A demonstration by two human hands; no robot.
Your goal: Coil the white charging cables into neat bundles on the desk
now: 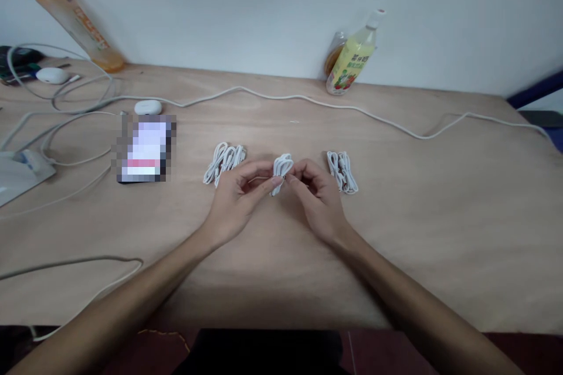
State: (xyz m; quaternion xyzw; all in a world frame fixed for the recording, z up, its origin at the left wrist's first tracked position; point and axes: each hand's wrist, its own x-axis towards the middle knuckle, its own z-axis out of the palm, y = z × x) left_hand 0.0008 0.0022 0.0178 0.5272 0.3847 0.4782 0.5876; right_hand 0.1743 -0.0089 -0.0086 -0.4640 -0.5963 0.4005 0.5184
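A coiled white cable [282, 165] is held up over the middle of the table, between both hands. My left hand [240, 193] pinches the coil from its left side, thumb in front. From the right, the thumb and index finger of my right hand [319, 196] close together at the coil's edge, near its middle; whatever small part they grip is hidden. Several coiled white cables [223, 159] lie on the table just beyond my left hand. Right of my right hand lie more coiled white cables [342, 171], side by side.
A phone [145, 149], blurred out, and a white earbud case [148, 107] lie on the left. A long white cord [272, 96] crosses the wooden table [440, 217]. An orange drink bottle [70, 17] and a yellow-labelled bottle [354, 58] stand by the wall. A white power strip [26, 179] sits far left.
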